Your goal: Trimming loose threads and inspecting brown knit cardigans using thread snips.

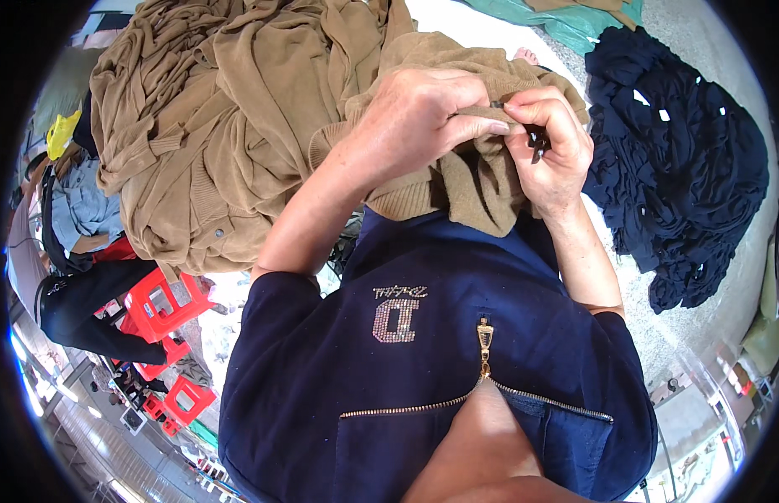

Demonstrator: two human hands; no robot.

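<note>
A brown knit garment (482, 180) with ribbed edges lies across my lap and the white surface in front of me. My left hand (423, 109) pinches a raised edge of it between thumb and fingers. Close beside it, my right hand (557, 142) is closed around a small black tool (536, 144) that looks like thread snips. A dark tip of the tool shows at the pinched edge, near the left thumb. My right fingers also touch the fabric there. Most of the tool is hidden in my right palm.
A large heap of brown knit garments (230, 126) lies to the left. On the right is a pile of dark navy garments (675, 168) with small white tags. Green plastic sheeting (570, 29) lies at the far side. Red plastic stools (163, 306) and a person's dark-clothed leg (96, 306) are at the left.
</note>
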